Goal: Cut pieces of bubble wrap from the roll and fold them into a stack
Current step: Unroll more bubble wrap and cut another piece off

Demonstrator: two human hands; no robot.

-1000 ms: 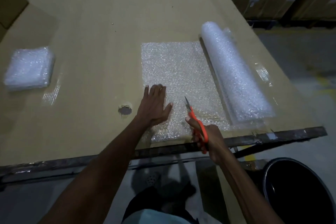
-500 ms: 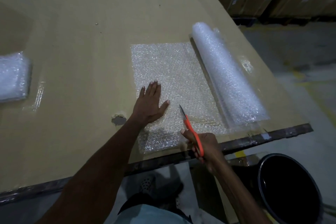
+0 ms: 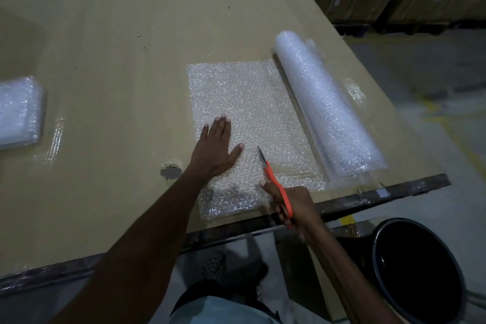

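A roll of bubble wrap [image 3: 326, 105] lies on the cardboard-covered table [image 3: 118, 60], right of centre. An unrolled sheet [image 3: 244, 102] stretches left from it, flat on the table. My left hand [image 3: 215, 148] presses flat, fingers spread, on the sheet's near left part. My right hand [image 3: 292, 205] grips orange-handled scissors [image 3: 276, 187] at the sheet's near edge, blades pointing away into the sheet. A stack of folded bubble wrap pieces [image 3: 18, 112] sits at the far left, partly cut off by the frame.
A small hole [image 3: 171, 171] in the cardboard lies left of my left wrist. The table's dark metal front edge [image 3: 381, 193] runs under my right hand. A black bin [image 3: 418, 271] stands on the floor at lower right. Cardboard boxes line the back.
The view has shifted right, so the folded stack slid toward the left frame edge. My right hand with the scissors has edged slightly forward along the sheet. My left hand stays flat.
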